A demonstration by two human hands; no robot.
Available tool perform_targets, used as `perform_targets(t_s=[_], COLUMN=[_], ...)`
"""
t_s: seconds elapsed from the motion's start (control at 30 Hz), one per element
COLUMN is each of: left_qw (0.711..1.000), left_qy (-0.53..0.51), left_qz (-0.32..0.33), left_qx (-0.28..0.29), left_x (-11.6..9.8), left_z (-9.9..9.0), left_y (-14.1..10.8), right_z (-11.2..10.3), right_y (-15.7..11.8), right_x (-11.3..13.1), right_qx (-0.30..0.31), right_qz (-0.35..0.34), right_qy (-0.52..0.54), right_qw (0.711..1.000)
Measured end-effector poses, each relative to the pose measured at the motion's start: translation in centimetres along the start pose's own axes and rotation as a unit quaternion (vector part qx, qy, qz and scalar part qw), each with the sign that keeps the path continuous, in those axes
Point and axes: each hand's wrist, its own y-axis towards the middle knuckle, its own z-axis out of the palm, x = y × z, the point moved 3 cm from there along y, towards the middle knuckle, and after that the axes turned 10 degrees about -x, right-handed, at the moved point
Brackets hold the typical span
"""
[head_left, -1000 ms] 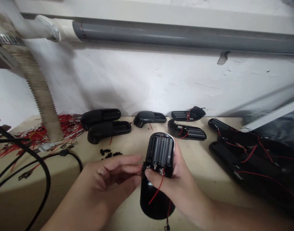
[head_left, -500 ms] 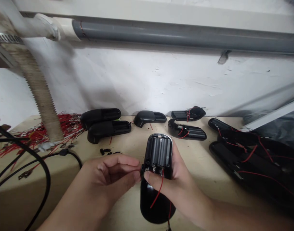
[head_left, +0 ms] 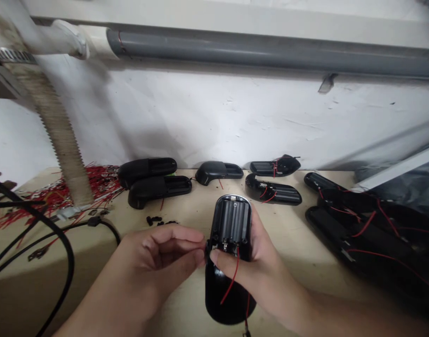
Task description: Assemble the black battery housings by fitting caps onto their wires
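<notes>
My right hand (head_left: 249, 267) is wrapped round a black plastic housing (head_left: 223, 302) with a ribbed battery bay at its far end, its thumb pressed across the middle. Red wires (head_left: 232, 281) come out of the housing near that thumb, and another hangs off its near end. At the housing's left edge my left hand (head_left: 165, 262) pinches thumb and fingers together. A small dark part shows between those fingertips and the edge; its kind is too hidden to name. Several small black pieces (head_left: 154, 220) lie on the table beyond my left hand.
Similar black housings (head_left: 160, 190) stand along the wall, with more heaped at the right (head_left: 369, 234). A pile of red wires (head_left: 98, 182) lies left, by a ribbed hose (head_left: 62, 135). Black cable (head_left: 69, 252) loops at the near left. A grey pipe (head_left: 235, 51) crosses above.
Almost nothing differs. Both hands keep their places on the housing, and the view has shifted only very slightly.
</notes>
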Motion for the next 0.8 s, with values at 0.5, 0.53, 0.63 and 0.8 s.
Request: perform_targets(t_s=[0.5,0.53,0.63,0.8], left_qw=[0.999,0.998,0.998,0.997], left_qy=[0.030,0.034,0.047,0.062], left_qz=[0.001,0.008,0.025,0.038], left_qx=[-0.044,-0.043,-0.038,-0.038], left_x=[0.25,0.31,0.46,0.46], left_z=[-0.35,-0.43,-0.60,-0.72], left_y=[0.40,0.42,0.45,0.30], right_z=[-0.32,-0.31,-0.30,-0.26], right_y=[0.10,0.11,0.11,0.08], right_x=[-0.62,-0.66,-0.73,-0.49], right_qx=[-0.003,-0.002,-0.002,0.001], right_qz=[0.001,0.000,0.003,0.002], right_qy=[-0.002,-0.003,-0.004,-0.014], right_qw=[1.000,1.000,1.000,1.000])
